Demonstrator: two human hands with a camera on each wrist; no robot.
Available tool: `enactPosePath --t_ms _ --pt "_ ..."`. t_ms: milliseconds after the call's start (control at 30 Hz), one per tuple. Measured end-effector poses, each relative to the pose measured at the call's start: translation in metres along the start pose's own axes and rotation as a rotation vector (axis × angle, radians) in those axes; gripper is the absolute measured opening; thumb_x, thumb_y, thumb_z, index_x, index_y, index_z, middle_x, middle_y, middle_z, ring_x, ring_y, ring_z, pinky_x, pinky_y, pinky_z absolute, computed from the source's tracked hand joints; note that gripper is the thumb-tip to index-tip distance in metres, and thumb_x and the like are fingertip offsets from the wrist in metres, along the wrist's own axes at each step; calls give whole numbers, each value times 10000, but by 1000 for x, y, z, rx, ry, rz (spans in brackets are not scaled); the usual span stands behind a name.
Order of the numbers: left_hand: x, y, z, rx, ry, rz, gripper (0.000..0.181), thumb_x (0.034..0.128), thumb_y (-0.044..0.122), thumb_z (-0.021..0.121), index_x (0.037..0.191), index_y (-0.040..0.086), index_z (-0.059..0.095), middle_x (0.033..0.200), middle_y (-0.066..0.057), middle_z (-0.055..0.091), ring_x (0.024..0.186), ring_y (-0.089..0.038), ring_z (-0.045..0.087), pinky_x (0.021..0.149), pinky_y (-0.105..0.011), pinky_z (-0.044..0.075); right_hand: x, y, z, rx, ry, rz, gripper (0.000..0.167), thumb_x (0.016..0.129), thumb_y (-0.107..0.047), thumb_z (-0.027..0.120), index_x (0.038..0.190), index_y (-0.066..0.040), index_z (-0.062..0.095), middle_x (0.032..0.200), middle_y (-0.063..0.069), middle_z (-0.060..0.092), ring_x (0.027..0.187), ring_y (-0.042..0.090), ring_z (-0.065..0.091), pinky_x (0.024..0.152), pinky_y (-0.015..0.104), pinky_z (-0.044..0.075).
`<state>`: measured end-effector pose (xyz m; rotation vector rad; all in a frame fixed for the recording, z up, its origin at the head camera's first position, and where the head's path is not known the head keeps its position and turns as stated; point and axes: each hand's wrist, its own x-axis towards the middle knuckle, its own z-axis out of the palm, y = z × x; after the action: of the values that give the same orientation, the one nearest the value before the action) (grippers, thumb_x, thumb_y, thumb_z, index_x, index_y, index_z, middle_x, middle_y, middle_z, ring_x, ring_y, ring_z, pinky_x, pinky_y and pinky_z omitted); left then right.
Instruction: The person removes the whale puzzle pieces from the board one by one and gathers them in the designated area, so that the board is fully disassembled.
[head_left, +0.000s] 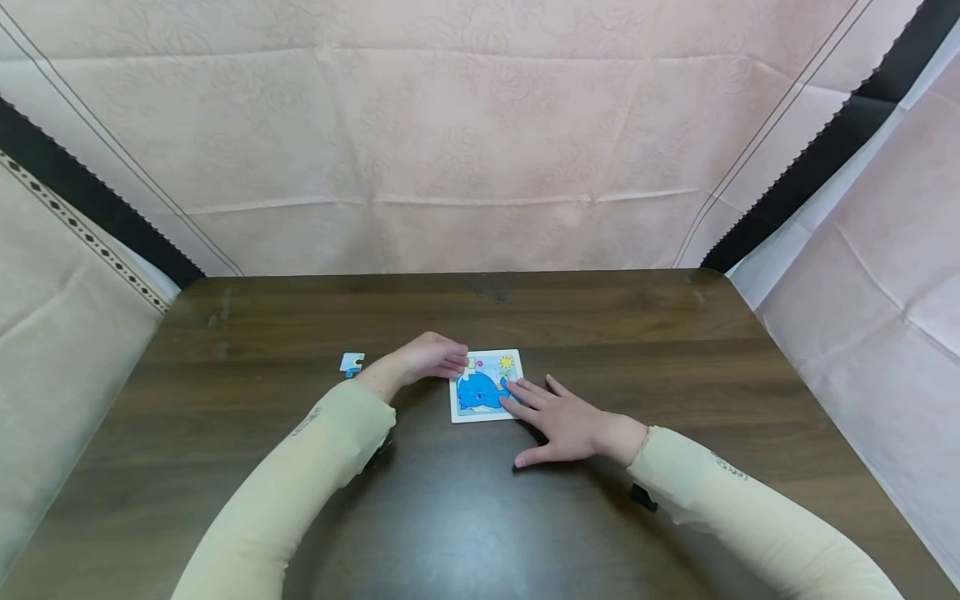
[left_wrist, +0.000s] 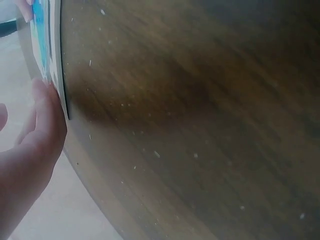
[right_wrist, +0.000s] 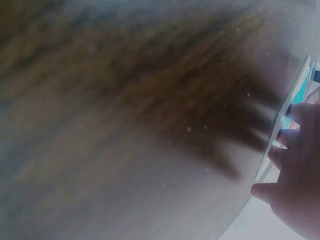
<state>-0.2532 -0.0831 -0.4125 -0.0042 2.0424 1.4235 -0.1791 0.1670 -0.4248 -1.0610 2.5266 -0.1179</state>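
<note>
Apparently at a steadying or squaring-up step, to judge from the lie of things: a whale puzzle (head_left: pixel 482 392) with a white border (head_left: pixel 480 418), flat on the brown table (head_left: pixel 465 517), between two bare hands. Printed with a yellow sun (head_left: pixel 506 362) too; largely assembled by the look of it, but partly covered by fingers, so impossible to call complete.

At the upper left edge of the whale puzzle, the left hand (head_left: pixel 427 360), with fingers straight and close together against the border, seemingly grasping nothing. At the lower right of the whale puzzle, the right hand (head_left: pixel 561 423), relaxed and splayed, with fingertips on the picture and thumb well off it, likewise clasping nothing.

Farther out, to the left of the whale puzzle and well apart from it, a loose piece (head_left: pixel 351 363) in pale blue and white, untouched. Probably due for fitting, if meant for this picture; would call for holding the border still with the right hand, freeing the left, pinching up the piece and matching it to any gap. Behind the whale puzzle, pale patterned cloth (head_left: pixel 480 133).
</note>
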Motion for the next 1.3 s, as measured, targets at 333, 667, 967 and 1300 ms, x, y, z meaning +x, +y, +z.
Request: enactPosePath --t_ms 333,667,967,1300 --pt "0 3 3 42 14 -8 373 955 210 530 1264 1 540 1198 -165 613 974 -201 652 911 -271 514 0 0 -1 7 -6 2 878 820 -707 453 1503 -227 180 1589 19 75 1467 228 62 1161 571 51" --pt "9 10 14 148 105 -6 313 924 186 580 1189 21 615 1119 -139 648 834 -167 638 837 -249 540 0 -1 -3 21 -14 5 859 832 -673 480 1500 -221 186 1587 29 87 1466 232 71 1159 575 52" --pt "16 9 20 156 199 -6 244 890 140 628 1105 33 667 997 -131 665 702 -137 628 732 -200 548 4 3 -6 87 9 6 815 839 -676 457 1491 -242 231 1582 -11 130 1464 205 93 1168 550 71" --pt "16 10 21 147 187 7 245 889 130 626 1103 16 663 982 -132 668 708 -139 623 735 -208 550 20 2 -4 -13 98 51 863 856 -661 449 1501 -154 184 1579 73 129 1461 258 99 1154 581 91"
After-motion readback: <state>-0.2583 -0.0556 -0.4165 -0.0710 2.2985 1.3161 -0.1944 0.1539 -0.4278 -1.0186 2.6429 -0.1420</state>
